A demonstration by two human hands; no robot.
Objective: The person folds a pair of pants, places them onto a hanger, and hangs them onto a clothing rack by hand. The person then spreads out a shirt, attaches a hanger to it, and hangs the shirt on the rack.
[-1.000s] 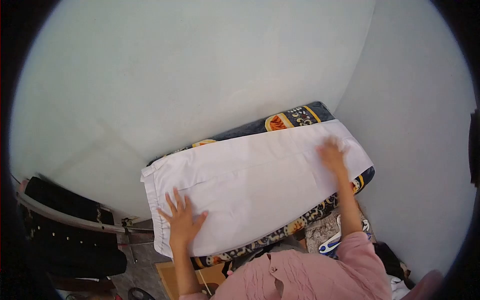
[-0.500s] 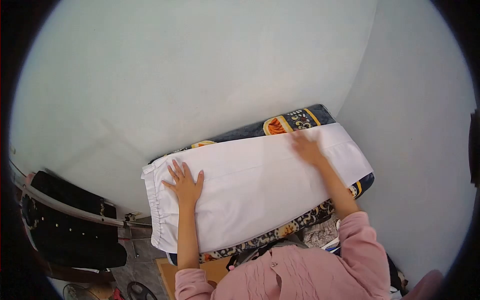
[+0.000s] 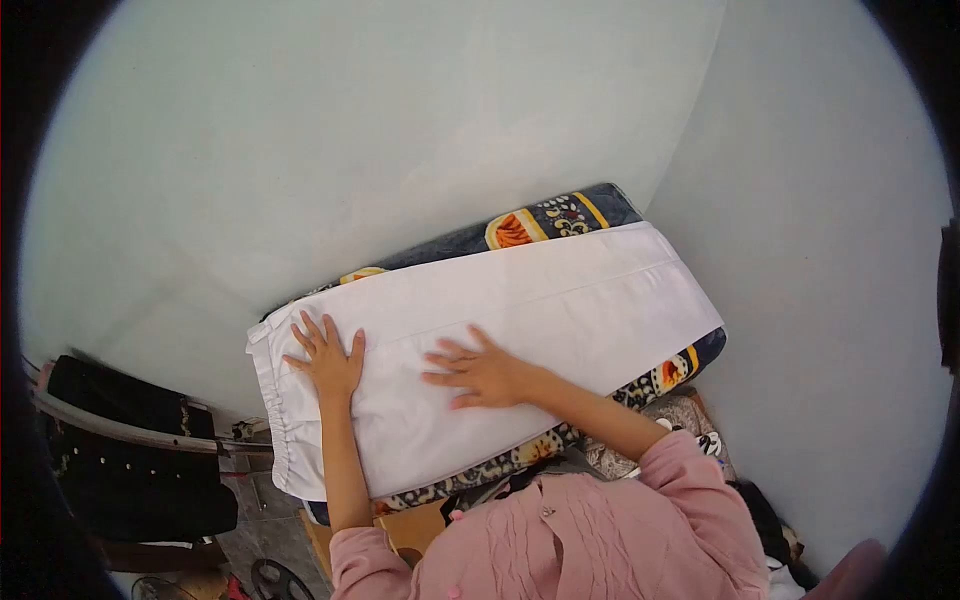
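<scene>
A white skirt-like garment with a gathered elastic waistband at its left end lies flat on a padded board covered in a dark, patterned blanket. My left hand rests on the cloth near the waistband, its fingers spread. Over the middle of the garment is my right hand, fingers apart and pointing left, slightly smeared by motion. Whether its palm presses on the cloth I cannot tell. Neither hand grips anything.
Pale walls stand behind the board and to its right. Dark clothes hang on a metal rail at the left. Below the board are a wooden surface and a heap of patterned cloth.
My right hand has swept left from the far right part of the garment to its middle. The left hand stays by the waistband. The whole view has shifted a little.
</scene>
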